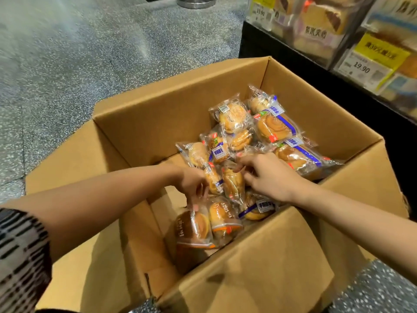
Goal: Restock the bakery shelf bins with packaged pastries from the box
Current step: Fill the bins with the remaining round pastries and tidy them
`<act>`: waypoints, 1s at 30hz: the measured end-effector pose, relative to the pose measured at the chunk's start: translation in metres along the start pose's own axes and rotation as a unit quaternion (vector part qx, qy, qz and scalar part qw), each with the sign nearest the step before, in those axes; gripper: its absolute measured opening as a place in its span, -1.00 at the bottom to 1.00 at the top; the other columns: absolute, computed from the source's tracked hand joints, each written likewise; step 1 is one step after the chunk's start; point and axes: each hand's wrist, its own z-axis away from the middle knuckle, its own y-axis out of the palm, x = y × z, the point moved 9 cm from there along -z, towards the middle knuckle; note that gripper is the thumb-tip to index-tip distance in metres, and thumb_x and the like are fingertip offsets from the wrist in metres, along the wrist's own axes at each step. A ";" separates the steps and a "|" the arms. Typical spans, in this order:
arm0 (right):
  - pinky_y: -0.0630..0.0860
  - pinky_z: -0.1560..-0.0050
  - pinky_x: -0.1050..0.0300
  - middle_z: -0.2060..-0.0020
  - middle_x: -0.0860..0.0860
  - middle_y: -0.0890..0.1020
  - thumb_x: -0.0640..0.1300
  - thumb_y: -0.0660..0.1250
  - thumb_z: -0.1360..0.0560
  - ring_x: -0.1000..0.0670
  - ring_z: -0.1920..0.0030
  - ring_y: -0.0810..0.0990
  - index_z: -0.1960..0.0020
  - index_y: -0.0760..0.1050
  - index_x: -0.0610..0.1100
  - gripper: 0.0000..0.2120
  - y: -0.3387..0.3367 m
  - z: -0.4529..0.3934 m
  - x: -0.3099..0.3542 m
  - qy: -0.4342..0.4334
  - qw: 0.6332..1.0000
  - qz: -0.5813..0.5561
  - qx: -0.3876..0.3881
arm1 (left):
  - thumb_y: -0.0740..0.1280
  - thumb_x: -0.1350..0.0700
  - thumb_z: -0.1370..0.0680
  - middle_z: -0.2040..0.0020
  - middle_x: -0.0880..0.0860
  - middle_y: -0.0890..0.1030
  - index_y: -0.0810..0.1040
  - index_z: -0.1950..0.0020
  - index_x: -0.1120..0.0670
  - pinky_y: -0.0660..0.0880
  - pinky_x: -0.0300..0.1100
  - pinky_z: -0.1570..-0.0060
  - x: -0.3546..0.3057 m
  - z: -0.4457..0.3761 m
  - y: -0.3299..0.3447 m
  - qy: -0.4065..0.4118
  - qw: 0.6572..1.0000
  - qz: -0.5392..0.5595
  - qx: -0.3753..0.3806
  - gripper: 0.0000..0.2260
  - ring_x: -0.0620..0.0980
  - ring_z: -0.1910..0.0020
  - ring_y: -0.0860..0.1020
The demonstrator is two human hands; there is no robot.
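Nearest the camera, a patterned sleeve (20, 251) covers the left upper arm, and both forearms reach down into the open cardboard box (158, 114) standing on the speckled floor (56, 53). Packaged pastries (234, 141) lie heaped loosely against the box's right and far walls; the shelf bins (338, 26) stand to the upper right, beside the box, already holding wrapped goods behind price tags (361, 67).

Left hand (191, 181): fingers curled downward, pinching the wrapper of a pastry pack (213, 181), with further packs hanging or lying just below it. Right hand (268, 177): fingers bent and pinching at a neighbouring pack (233, 184) in the middle of the heap — exactly how many packs each hand secures cannot be told.

Step in hand, as judged: gathering a handful for transfer. Recommended practice:
- Grip by the sealed film edges, not the soft bun — squeezing would deform it.
- Take only as many as each hand holds securely.
- Lift clear of the raised flaps before turning to the bins.
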 end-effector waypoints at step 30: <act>0.39 0.24 0.28 0.15 0.12 0.56 0.15 0.46 -0.38 0.13 0.18 0.52 -0.07 0.41 -0.03 -0.60 -0.025 0.003 -0.043 0.174 0.950 -0.214 -0.143 | 0.12 -0.02 -0.64 0.06 0.15 0.52 0.41 -0.25 0.15 0.45 -0.19 0.45 0.021 0.028 0.023 -0.264 0.882 0.366 -0.133 -0.69 0.01 0.30 0.46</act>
